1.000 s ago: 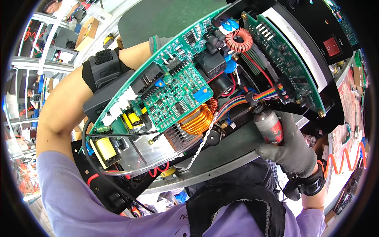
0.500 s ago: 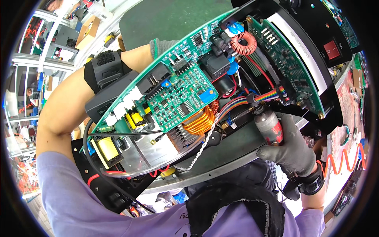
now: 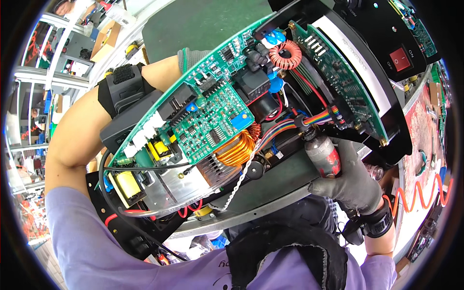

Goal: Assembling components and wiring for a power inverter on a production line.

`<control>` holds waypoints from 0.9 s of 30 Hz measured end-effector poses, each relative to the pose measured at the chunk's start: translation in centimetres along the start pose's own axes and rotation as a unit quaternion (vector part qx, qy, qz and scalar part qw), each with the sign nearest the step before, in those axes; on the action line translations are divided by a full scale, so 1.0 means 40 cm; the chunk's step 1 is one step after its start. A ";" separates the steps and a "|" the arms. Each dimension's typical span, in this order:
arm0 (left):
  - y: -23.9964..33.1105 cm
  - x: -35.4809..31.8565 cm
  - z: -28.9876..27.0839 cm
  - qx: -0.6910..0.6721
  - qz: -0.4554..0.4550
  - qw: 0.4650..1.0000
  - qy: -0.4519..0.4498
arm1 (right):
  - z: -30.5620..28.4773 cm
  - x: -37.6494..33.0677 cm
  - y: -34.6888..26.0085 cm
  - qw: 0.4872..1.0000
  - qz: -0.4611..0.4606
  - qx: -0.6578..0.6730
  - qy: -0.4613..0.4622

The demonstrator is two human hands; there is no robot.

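over the green worktop (image 3: 203, 24) lies an opened electronics unit (image 3: 212, 128), the right hand (image 3: 349, 178) wrapped round a grey-and-red tool (image 3: 324, 157) apparently working beside its rainbow cable (image 3: 321, 117), any move calling for clearance, while the half-hidden left hand's (image 3: 191, 59) grip cannot be told.

Main PCB (image 3: 220, 60) = bright green, daughter bd (image 3: 208, 128) same w/ a blue trimmer (image 3: 240, 121). Big toroid (image 3: 237, 152) is shiny copper-orange, small toroid (image 3: 286, 64) more salmon-red. Ribbon cable (image 3: 325, 116) has full rainbow stripes, xfmr (image 3: 127, 185) tape's yellow, twisted wire (image 3: 240, 182) plain white. Rocker switch (image 3: 399, 59) is red on a blk panel (image 3: 369, 43). Cylindrical hand tool (image 3: 323, 155): gray w/ red patches. R glove (image 3: 352, 180) dk gray, sleeve (image 3: 101, 241) lavender, mat (image 3: 208, 29) dk green.
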State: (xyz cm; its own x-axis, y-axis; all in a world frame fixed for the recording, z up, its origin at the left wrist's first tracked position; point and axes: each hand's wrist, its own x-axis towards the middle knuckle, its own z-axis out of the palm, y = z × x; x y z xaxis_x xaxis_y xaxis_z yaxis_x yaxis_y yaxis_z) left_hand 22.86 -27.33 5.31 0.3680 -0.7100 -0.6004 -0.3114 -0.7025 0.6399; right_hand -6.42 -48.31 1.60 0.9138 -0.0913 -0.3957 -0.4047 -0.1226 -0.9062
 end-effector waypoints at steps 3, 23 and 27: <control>-0.009 -0.005 -0.003 -0.003 0.006 1.000 0.004 | 0.000 -0.002 0.009 0.999 0.042 0.006 0.011; -0.032 0.005 -0.002 -0.011 0.018 1.000 0.001 | 0.037 0.021 -0.037 0.980 0.151 0.131 0.022; -0.035 -0.009 0.002 -0.008 0.023 1.000 0.000 | 0.029 0.018 -0.032 0.995 0.079 0.054 0.002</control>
State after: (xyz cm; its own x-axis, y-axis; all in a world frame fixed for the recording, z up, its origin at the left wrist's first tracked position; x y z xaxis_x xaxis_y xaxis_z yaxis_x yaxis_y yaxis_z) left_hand 23.09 -26.10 4.61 0.3534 -0.7418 -0.5699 -0.3135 -0.6679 0.6750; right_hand -5.20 -47.07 2.31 0.8388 -0.1060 -0.5340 -0.5371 -0.0001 -0.8435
